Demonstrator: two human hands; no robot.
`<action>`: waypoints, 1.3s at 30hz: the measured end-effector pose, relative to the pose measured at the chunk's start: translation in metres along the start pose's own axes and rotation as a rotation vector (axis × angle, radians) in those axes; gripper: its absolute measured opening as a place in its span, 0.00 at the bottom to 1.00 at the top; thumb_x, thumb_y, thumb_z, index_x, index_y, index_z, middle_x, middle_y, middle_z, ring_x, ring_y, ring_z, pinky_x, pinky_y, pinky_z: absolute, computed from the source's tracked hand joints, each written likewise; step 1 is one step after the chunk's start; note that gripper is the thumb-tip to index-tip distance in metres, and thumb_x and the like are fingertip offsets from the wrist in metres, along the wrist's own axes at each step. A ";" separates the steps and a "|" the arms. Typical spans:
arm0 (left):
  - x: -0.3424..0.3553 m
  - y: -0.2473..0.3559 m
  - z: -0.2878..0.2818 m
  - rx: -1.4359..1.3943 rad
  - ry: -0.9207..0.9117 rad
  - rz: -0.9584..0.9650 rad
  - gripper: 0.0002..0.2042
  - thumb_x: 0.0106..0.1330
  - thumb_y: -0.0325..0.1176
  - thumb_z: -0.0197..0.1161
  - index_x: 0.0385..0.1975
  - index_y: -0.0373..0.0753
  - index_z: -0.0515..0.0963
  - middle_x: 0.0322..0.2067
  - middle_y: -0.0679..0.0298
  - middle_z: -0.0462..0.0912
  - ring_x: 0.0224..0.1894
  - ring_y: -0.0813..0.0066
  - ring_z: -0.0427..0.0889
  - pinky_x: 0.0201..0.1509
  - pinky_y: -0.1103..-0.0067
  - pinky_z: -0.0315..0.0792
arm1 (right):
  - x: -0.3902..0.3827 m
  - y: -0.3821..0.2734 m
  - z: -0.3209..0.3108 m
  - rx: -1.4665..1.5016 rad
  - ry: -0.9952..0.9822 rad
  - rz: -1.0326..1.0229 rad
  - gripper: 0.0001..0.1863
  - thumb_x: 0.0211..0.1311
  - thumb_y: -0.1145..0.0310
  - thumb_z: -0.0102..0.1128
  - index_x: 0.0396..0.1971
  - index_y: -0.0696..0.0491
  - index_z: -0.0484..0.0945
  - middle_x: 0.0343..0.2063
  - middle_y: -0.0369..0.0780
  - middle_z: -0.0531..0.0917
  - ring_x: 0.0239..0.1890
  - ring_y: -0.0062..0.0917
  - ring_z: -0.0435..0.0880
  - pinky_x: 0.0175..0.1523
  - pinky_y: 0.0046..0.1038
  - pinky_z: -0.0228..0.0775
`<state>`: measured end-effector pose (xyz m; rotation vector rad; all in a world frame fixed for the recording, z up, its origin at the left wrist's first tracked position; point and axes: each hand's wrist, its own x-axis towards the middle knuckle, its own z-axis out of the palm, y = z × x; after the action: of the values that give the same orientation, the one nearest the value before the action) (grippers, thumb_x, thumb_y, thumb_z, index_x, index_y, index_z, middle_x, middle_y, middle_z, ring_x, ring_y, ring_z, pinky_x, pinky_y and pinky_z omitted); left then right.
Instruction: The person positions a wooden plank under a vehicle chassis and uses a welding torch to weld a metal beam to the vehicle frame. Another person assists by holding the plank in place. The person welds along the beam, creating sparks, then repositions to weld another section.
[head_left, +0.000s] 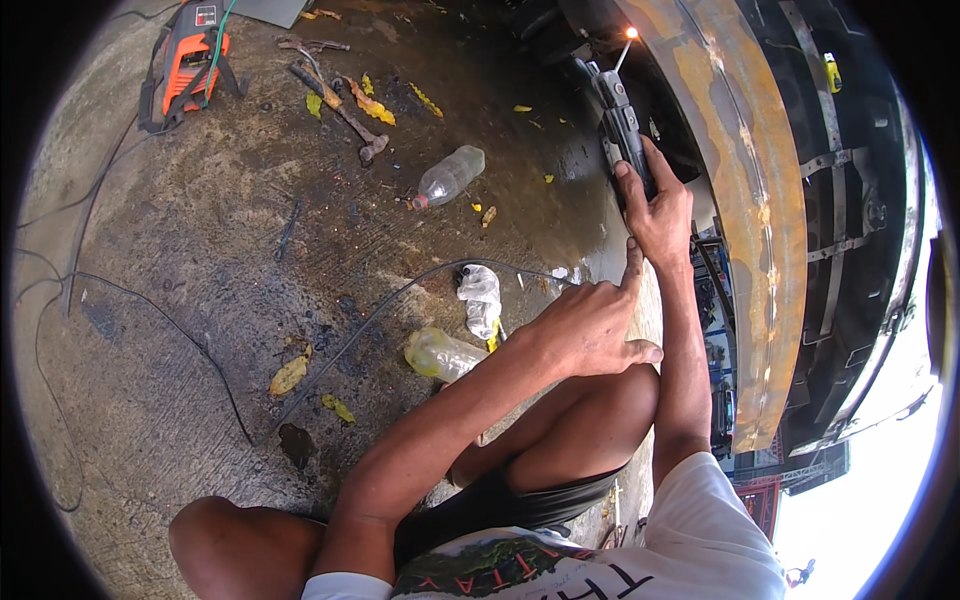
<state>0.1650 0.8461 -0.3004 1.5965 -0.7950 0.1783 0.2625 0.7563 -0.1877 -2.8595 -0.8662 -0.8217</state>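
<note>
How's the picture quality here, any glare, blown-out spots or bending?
Head view: strong fisheye bending with a black rim; the sky at lower right is blown out white; the glowing rod tip flares bright orange; the wet concrete floor shows soft sheen; the hands look sharp.

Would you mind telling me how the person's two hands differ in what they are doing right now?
The right hand is raised and wrapped around the dark electrode holder, whose rod tip glows at the rusty steel plate; the left hand holds nothing. The left hand sits lower, above the knee, with its index finger touching the right wrist. Both are bare.
</note>
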 end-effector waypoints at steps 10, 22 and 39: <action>0.001 0.000 -0.001 0.004 0.022 0.002 0.60 0.64 0.55 0.70 0.72 0.14 0.35 0.35 0.26 0.81 0.41 0.31 0.85 0.51 0.53 0.79 | 0.006 -0.001 -0.001 -0.008 -0.027 0.051 0.28 0.70 0.56 0.65 0.63 0.58 0.77 0.34 0.45 0.88 0.37 0.20 0.84 0.49 0.29 0.77; 0.000 0.007 -0.009 -0.018 -0.040 -0.044 0.59 0.64 0.55 0.70 0.73 0.15 0.37 0.42 0.23 0.79 0.47 0.30 0.83 0.55 0.54 0.78 | 0.008 0.004 0.001 0.046 -0.033 0.105 0.30 0.71 0.54 0.65 0.65 0.59 0.76 0.43 0.46 0.90 0.46 0.23 0.86 0.55 0.30 0.77; 0.001 0.004 -0.007 0.013 0.002 0.002 0.61 0.64 0.56 0.70 0.71 0.13 0.33 0.33 0.28 0.81 0.40 0.32 0.85 0.51 0.55 0.79 | 0.011 0.009 0.006 0.073 0.050 0.014 0.28 0.70 0.56 0.64 0.62 0.59 0.78 0.28 0.46 0.88 0.31 0.24 0.88 0.41 0.30 0.78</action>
<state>0.1652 0.8520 -0.2953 1.6073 -0.7958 0.1864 0.2779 0.7559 -0.1863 -2.7669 -0.8510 -0.8390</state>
